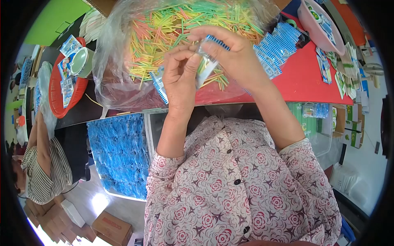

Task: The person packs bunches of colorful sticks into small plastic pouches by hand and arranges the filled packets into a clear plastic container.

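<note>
Above the table edge, my left hand (179,76) has its fingers curled in a pinch on the lower left side of a small clear packet (206,67) with a blue striped edge. My right hand (234,55) grips the packet's upper part between thumb and fingers. Another blue-striped packet (159,87) lies against my left hand. Behind both hands spreads a clear plastic bag (107,69) of short pink, yellow and green sticks (152,45). Several overlapping blue and white packets (277,49) lie right of my right hand.
A red basket (55,96) with packets and a green-rimmed tub (82,62) stands at the left. A pink basin (320,30) is at the upper right, on the red tabletop (316,86). Below the table is a bin of blue packets (119,156). Another person (49,168) is at the left.
</note>
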`<state>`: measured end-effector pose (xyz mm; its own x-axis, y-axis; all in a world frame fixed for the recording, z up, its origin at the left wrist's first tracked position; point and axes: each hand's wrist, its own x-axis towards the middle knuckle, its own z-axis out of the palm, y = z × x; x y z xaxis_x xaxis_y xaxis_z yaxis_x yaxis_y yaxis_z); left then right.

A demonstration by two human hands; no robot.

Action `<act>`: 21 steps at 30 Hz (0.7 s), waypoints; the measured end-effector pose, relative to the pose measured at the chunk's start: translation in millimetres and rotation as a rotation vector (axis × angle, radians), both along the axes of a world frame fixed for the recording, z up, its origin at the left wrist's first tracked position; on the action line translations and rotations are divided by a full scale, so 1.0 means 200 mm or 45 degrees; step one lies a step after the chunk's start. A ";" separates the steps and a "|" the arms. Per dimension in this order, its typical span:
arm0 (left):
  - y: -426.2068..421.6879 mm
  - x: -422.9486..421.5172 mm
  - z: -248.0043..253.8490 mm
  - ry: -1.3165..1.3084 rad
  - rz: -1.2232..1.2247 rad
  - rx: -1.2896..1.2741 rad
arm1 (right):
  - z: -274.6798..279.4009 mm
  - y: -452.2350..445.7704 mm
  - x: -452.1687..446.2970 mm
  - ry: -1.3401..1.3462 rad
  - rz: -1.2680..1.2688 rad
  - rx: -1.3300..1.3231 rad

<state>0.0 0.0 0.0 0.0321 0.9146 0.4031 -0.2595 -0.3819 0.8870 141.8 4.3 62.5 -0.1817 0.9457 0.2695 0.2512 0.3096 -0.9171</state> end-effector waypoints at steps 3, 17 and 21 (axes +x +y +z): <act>-0.03 0.00 0.08 -0.137 -0.048 -0.298 | -0.01 0.01 0.05 0.342 0.046 -0.067; -0.08 0.09 0.07 0.047 -0.180 -0.376 | 0.01 -0.14 0.37 -0.235 -0.092 -0.089; -0.06 -0.09 0.05 0.299 0.074 -0.256 | -0.03 -0.23 0.43 -0.541 -0.106 -0.162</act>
